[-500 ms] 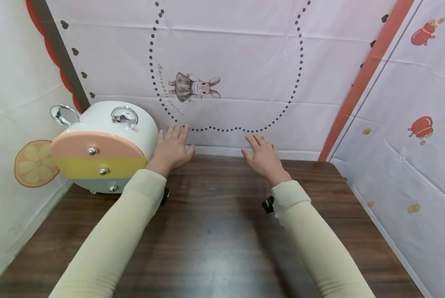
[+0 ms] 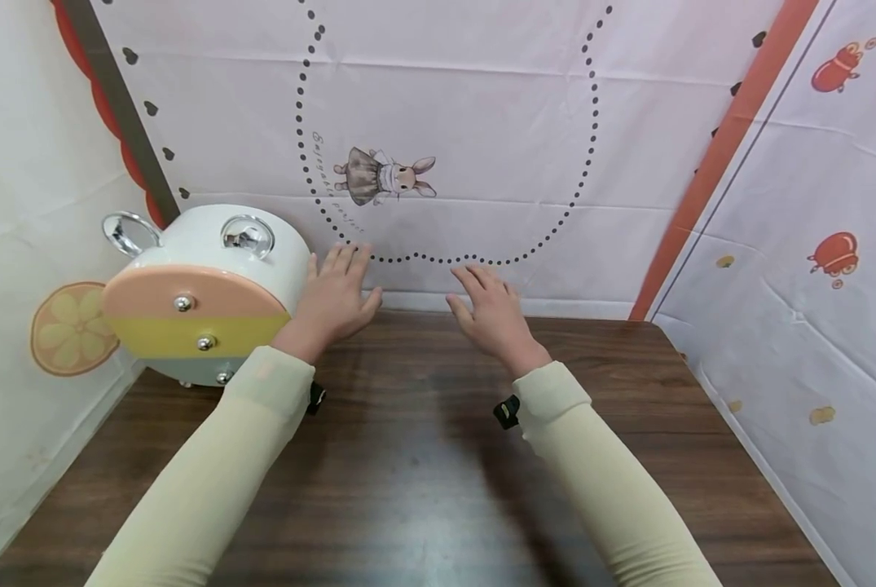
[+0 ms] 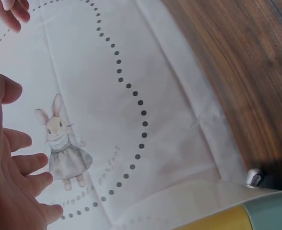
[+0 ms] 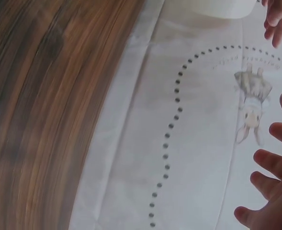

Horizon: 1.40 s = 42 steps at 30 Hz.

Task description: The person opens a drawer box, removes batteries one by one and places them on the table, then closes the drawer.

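My left hand is held over the far part of the table with its fingers spread, and nothing is in it. Close to its left stands a white rounded drawer box with orange, yellow and blue-grey drawer fronts, round silver knobs and two chrome rings on top. My right hand hovers to the right of the left one, palm down, fingers extended and holding nothing. In the right wrist view its fingers show apart from each other. A gap lies between the two hands.
The dark wooden table reaches back to a white printed cloth with a rabbit picture and dotted line. More printed cloth lines the right side, and another sheet hangs at the left.
My right hand has moved left, closer to the left hand. My left hand has hardly shifted, and the drawer box stands where it was.
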Each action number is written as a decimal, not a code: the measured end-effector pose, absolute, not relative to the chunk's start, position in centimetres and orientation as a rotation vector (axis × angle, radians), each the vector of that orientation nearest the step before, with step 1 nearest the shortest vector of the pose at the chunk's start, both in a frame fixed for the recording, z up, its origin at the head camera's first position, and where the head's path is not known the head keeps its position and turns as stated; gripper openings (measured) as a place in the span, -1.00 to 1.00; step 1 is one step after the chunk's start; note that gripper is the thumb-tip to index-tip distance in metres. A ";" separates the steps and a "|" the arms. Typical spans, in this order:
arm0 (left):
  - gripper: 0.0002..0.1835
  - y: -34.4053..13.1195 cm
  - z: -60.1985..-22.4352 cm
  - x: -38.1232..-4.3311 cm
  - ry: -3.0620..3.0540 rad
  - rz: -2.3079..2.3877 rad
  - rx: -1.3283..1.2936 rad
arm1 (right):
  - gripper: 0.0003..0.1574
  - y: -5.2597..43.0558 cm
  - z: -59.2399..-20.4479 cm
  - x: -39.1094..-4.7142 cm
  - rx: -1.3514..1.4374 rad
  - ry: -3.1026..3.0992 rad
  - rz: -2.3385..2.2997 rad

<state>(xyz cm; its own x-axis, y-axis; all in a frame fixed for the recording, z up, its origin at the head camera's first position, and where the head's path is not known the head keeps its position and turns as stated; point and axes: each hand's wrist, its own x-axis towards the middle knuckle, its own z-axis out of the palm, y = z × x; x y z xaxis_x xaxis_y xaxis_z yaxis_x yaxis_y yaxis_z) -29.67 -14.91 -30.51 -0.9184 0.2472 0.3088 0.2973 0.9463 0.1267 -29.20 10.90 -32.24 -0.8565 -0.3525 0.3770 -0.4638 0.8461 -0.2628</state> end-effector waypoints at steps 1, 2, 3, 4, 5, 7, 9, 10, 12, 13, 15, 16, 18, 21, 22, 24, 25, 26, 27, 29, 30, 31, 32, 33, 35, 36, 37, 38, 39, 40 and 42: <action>-0.22 -15.0 -30.4 -29.5 -2.801 -0.246 -0.403 | -0.34 10.6 -32.2 -29.1 0.632 -2.690 0.504; -0.22 -15.2 -30.4 -29.3 -2.796 -0.246 -0.404 | -0.34 10.3 -32.3 -29.1 0.648 -2.673 0.512; -0.22 -15.3 -30.3 -29.1 -2.793 -0.243 -0.404 | -0.35 9.9 -32.3 -29.0 0.665 -2.655 0.519; -0.22 -15.4 -30.2 -28.9 -2.790 -0.244 -0.404 | -0.35 9.6 -32.3 -28.9 0.683 -2.638 0.529; -0.22 -15.6 -30.2 -28.6 -2.788 -0.246 -0.404 | -0.36 9.3 -32.3 -28.8 0.699 -2.624 0.538; -0.21 -16.0 -30.2 -28.2 -2.774 -0.243 -0.403 | -0.36 8.6 -32.4 -28.7 0.730 -2.599 0.554; -0.21 -16.3 -30.1 -27.7 -2.757 -0.249 -0.403 | -0.37 8.0 -32.5 -28.6 0.755 -2.570 0.556; -0.22 -16.4 -30.1 -27.5 -2.746 -0.249 -0.402 | -0.38 7.7 -32.5 -28.5 0.765 -2.559 0.554; -0.22 -16.7 -30.0 -27.1 -2.730 -0.252 -0.394 | -0.38 7.1 -32.6 -28.5 0.782 -2.536 0.554; -0.22 -16.9 -29.9 -26.9 -2.724 -0.254 -0.388 | -0.38 6.9 -32.6 -28.5 0.789 -2.526 0.555; -0.22 -17.2 -29.8 -26.5 -2.714 -0.255 -0.375 | -0.39 6.3 -32.6 -28.4 0.803 -2.510 0.564; -0.22 -17.4 -29.7 -26.3 -2.707 -0.259 -0.369 | -0.39 6.1 -32.6 -28.4 0.807 -2.507 0.567; -0.22 -17.7 -29.7 -26.1 -2.687 -0.266 -0.362 | -0.40 5.7 -32.7 -28.4 0.819 -2.489 0.576; -0.23 -18.0 -29.6 -25.6 -2.654 -0.283 -0.361 | -0.40 5.2 -32.8 -28.3 0.835 -2.471 0.577; -0.23 -18.0 -29.6 -25.4 -2.640 -0.289 -0.363 | -0.40 5.0 -32.8 -28.3 0.842 -2.467 0.575; -0.24 -18.2 -29.5 -25.1 -2.616 -0.296 -0.365 | -0.40 4.7 -32.8 -28.2 0.851 -2.458 0.568; -0.25 -18.3 -29.5 -25.0 -2.602 -0.300 -0.367 | -0.40 4.5 -32.8 -28.1 0.854 -2.457 0.563; -0.25 -18.5 -29.5 -24.9 -2.589 -0.301 -0.369 | -0.40 4.3 -32.7 -28.1 0.859 -2.453 0.561; -0.25 -18.7 -29.4 -24.7 -2.578 -0.302 -0.371 | -0.40 4.2 -32.7 -28.0 0.861 -2.453 0.557; -0.26 -19.0 -29.3 -24.5 -2.564 -0.302 -0.370 | -0.41 3.8 -32.7 -27.9 0.864 -2.450 0.552; -0.26 -19.2 -29.3 -24.4 -2.560 -0.299 -0.366 | -0.40 3.5 -32.7 -27.8 0.866 -2.452 0.552; -0.26 -19.4 -29.3 -24.2 -2.562 -0.300 -0.362 | -0.40 3.3 -32.6 -27.8 0.871 -2.455 0.557; -0.26 -19.7 -29.3 -24.1 -2.563 -0.303 -0.355 | -0.40 3.1 -32.6 -27.7 0.877 -2.455 0.564; -0.26 -19.9 -29.2 -23.9 -2.563 -0.308 -0.347 | -0.40 2.9 -32.7 -27.7 0.881 -2.458 0.572; -0.26 -20.3 -29.2 -23.7 -2.560 -0.317 -0.329 | -0.40 2.5 -32.7 -27.6 0.895 -2.453 0.587; -0.27 -20.5 -29.2 -23.6 -2.557 -0.318 -0.320 | -0.40 2.3 -32.8 -27.6 0.902 -2.451 0.594; -0.27 -20.8 -29.2 -23.5 -2.551 -0.325 -0.314 | -0.41 2.1 -32.8 -27.6 0.907 -2.448 0.604; -0.27 -21.0 -29.2 -23.5 -2.545 -0.328 -0.309 | -0.41 1.9 -32.8 -27.5 0.909 -2.444 0.613; -0.27 -21.3 -29.2 -23.4 -2.537 -0.331 -0.304 | -0.41 1.7 -32.8 -27.5 0.911 -2.443 0.624; -0.27 -21.6 -29.2 -23.4 -2.527 -0.335 -0.301 | -0.41 1.5 -32.8 -27.4 0.913 -2.442 0.635; -0.27 -22.2 -29.1 -23.3 -2.503 -0.348 -0.291 | -0.40 1.1 -32.7 -27.3 0.921 -2.445 0.674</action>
<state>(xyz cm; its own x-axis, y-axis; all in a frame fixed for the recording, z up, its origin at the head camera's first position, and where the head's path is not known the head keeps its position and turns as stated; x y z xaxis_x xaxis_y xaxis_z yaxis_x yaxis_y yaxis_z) -23.33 -22.21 -29.10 -0.8029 0.1285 0.5821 0.2824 0.9420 0.1815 -27.34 1.07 -32.73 -0.6818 -0.4815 0.5508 -0.6957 0.6595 -0.2847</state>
